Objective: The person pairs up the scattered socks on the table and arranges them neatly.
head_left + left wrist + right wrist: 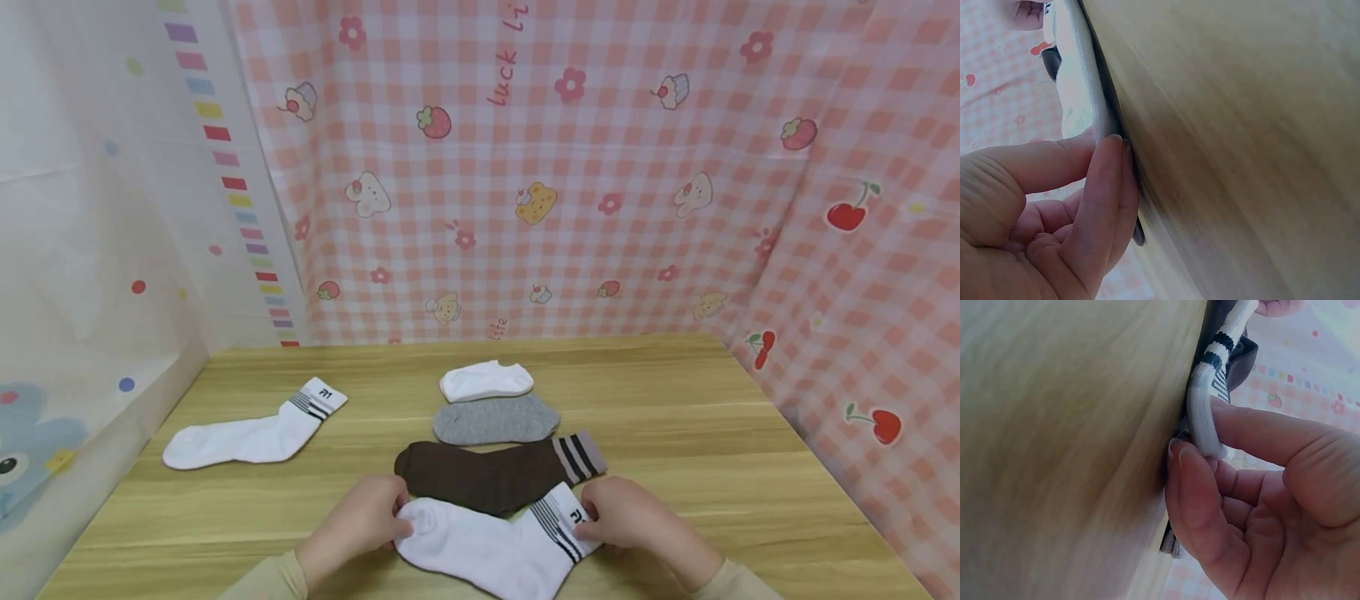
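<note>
A white sock [480, 542] with black stripes and lettering on its cuff lies nearest the person, at the bottom of the head view. My left hand [367, 518] pinches its toe end between thumb and fingers; the left wrist view shows the white knit [1079, 75] between them. At the cuff, my right hand [626, 517] pinches the edge, and the striped cuff [1207, 406] shows between thumb and fingertips in the right wrist view. Just beyond lies a dark brown sock [480, 473] with a striped grey cuff, close against the white one.
Farther back are a grey ankle sock [495, 421] and a white low-cut sock [487, 382], in a column. Another white sock [247, 437] with a striped cuff lies at the left on the wooden table [675, 400]. Patterned curtains [525, 167] stand behind and at both sides.
</note>
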`<state>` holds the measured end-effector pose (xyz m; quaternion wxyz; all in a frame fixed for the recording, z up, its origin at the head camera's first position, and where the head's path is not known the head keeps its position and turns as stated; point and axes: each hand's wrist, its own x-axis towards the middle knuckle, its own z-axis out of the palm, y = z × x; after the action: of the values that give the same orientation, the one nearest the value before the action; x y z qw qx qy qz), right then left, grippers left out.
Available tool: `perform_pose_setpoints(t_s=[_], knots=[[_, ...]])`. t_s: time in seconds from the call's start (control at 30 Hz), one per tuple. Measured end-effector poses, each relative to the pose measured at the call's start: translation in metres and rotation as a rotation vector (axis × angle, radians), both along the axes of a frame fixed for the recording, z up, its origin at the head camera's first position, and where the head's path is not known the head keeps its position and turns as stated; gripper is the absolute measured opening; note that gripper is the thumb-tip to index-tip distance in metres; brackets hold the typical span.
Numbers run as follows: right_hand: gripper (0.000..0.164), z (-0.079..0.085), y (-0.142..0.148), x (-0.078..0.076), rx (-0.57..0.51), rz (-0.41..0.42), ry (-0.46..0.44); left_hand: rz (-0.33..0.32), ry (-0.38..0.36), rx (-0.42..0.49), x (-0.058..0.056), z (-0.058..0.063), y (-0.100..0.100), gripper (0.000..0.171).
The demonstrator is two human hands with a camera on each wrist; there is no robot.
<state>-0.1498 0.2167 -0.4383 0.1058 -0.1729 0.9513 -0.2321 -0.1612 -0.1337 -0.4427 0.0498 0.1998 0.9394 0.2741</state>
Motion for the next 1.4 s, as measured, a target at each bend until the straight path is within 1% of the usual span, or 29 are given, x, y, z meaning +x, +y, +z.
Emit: perform_pose_setpoints(t_s=[0.13, 0.33, 0.5, 0.67, 0.83, 1.0, 1.1, 1.27, 1.4], knots=[[0.036, 0.0, 0.0, 0.0, 0.006, 0.007, 0.012, -0.005, -0.012, -0.011, 0.0, 0.0, 0.0, 0.028], [0.035, 0.001, 0.0, 0.0, 0.006, 0.002, -0.003, -0.008, -0.017, -0.02, -0.001, 0.0, -0.001, 0.028], [0.036, 0.0, 0.001, 0.0, 0.005, -0.006, -0.001, 0.009, -0.025, -0.033, -0.001, 0.001, -0.001, 0.029], [0.036, 0.0, 0.005, 0.0, 0.028, -0.008, 0.033, 0.024, 0.001, -0.064, -0.001, 0.001, -0.003, 0.031], [0.033, 0.0, 0.013, 0.0, 0.05, 0.011, 0.06, 0.019, 0.019, -0.064, -0.001, 0.0, -0.009, 0.031], [0.029, 0.002, 0.02, 0.0, 0.012, 0.037, 0.063, 0.003, 0.05, -0.049, 0.0, -0.001, -0.015, 0.028], [0.027, 0.004, 0.023, -0.001, -0.01, 0.048, 0.081, -0.002, 0.073, -0.038, 0.001, 0.0, -0.019, 0.025], [0.02, 0.011, 0.025, -0.004, -0.04, 0.038, 0.102, 0.021, 0.074, -0.022, 0.002, 0.004, -0.023, 0.021], [0.018, 0.017, 0.025, -0.007, -0.05, 0.04, 0.146, 0.067, 0.067, -0.02, 0.002, 0.011, -0.023, 0.019]])
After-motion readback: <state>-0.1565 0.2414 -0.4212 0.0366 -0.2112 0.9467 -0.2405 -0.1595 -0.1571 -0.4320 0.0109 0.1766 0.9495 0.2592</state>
